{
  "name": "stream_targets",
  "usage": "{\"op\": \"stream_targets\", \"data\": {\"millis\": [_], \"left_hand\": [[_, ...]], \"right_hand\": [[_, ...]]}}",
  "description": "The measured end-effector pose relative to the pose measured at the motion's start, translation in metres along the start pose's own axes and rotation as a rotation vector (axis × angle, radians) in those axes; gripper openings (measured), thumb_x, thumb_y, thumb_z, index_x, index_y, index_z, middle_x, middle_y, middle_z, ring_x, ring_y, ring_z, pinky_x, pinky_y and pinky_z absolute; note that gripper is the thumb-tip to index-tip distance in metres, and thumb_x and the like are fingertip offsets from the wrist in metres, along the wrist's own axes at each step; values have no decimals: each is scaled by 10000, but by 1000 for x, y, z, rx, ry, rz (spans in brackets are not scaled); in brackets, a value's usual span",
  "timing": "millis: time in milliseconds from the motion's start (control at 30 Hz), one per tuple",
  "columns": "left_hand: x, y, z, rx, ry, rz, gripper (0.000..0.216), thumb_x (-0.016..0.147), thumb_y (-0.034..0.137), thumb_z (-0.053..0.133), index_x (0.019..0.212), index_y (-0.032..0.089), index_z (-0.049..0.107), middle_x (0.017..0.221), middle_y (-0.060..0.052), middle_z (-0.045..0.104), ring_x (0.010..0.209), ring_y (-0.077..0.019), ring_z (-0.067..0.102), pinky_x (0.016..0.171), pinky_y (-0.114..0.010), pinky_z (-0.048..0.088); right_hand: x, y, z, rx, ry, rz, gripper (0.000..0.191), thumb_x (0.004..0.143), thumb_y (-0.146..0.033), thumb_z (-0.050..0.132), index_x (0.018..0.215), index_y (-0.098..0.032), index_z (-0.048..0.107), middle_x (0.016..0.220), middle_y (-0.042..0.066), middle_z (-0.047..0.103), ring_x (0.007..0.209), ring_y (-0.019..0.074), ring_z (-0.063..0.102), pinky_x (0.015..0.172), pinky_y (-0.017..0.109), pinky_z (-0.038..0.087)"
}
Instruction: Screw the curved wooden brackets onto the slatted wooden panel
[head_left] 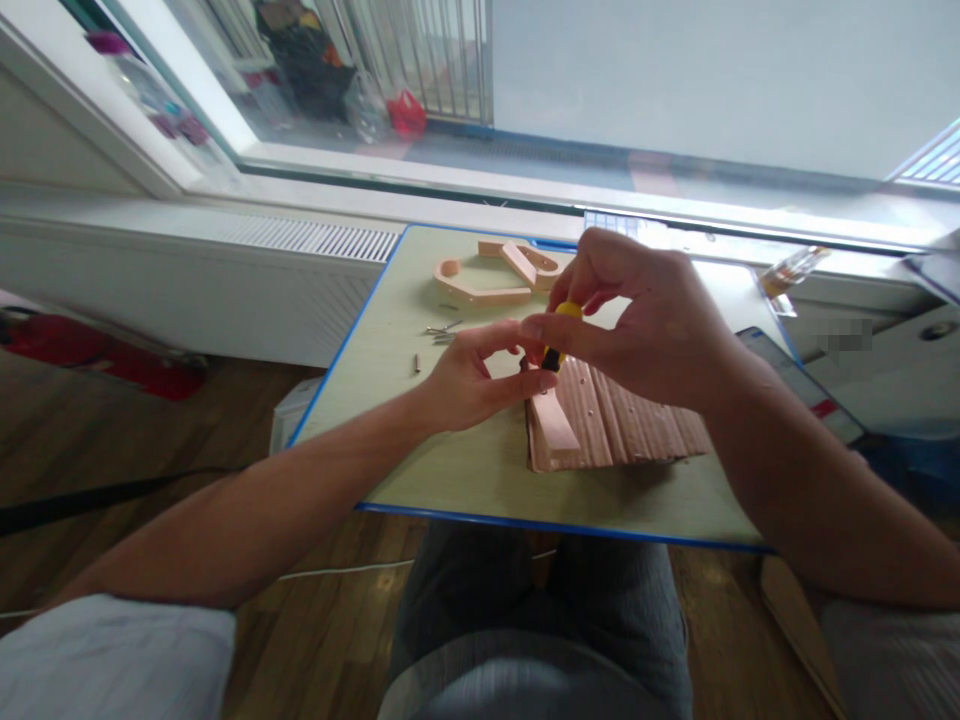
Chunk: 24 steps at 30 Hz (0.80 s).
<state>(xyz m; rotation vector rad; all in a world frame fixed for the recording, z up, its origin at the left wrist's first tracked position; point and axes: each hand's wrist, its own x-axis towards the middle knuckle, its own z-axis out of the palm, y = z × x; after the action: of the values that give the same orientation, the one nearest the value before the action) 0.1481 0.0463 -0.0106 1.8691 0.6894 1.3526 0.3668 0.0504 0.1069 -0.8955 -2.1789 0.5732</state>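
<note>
From my remote view, the right hand [637,300] pinches a yellow-and-black screwdriver [571,309] between thumb and fingers, handle up, above the far end of a pale wooden strip [553,422]. The left hand [476,378] has thumb and forefinger around the tool's lower, black end; whether they pinch it or a screw beneath, I cannot tell. The strip lies on the left edge of a ribbed cardboard piece [637,415], toward the right of the table [442,470].

I judge this to be driving a screw, so I'd line the shaft up with it, press straight down and turn in short, even twists. The strip's near end looks unheld and could swing; I'd steady it with the left hand once the screw bites. I'd leave the loose screws [444,332] and curved wooden piece [491,297], farther left, well outside the elbow's sweep
</note>
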Motion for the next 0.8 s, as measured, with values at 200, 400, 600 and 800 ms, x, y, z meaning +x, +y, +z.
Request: {"op": "stream_targets", "data": {"millis": [200,400,600,800], "left_hand": [[0,-1,-2,-26,-28,-17,248,881,399,960,1040,250,843,977,-24,826,886,-178,721,867,-346,593],[-1,-3,-5,-108,-59,-23,280,898,335,950,1164,297,874,1039,-30,842,924,-176,748,887,-336,603],[0,-2,-5,-116,-90,7,255,947,296,903,1199,329,884,1069,-28,846,964,-174,749,920,-341,592],[2,4,-6,-105,-56,-52,211,975,407,874,1150,290,899,1103,-63,851,1040,-213,772,964,-372,605]], "right_hand": [[0,-3,-6,38,-7,-29,191,904,-373,899,972,-243,776,972,26,794,828,207,715,768,410,634],[0,-11,-18,30,-101,-87,99,972,-291,796,1034,-265,870,1121,36,847,957,238,772,812,409,660],[0,-10,-16,1,-84,-117,57,981,-239,804,996,-219,855,1027,42,841,877,203,744,792,390,641],[1,-8,-12,-4,-60,-130,97,970,-300,820,923,-232,771,918,21,766,805,190,687,735,389,588]]}}
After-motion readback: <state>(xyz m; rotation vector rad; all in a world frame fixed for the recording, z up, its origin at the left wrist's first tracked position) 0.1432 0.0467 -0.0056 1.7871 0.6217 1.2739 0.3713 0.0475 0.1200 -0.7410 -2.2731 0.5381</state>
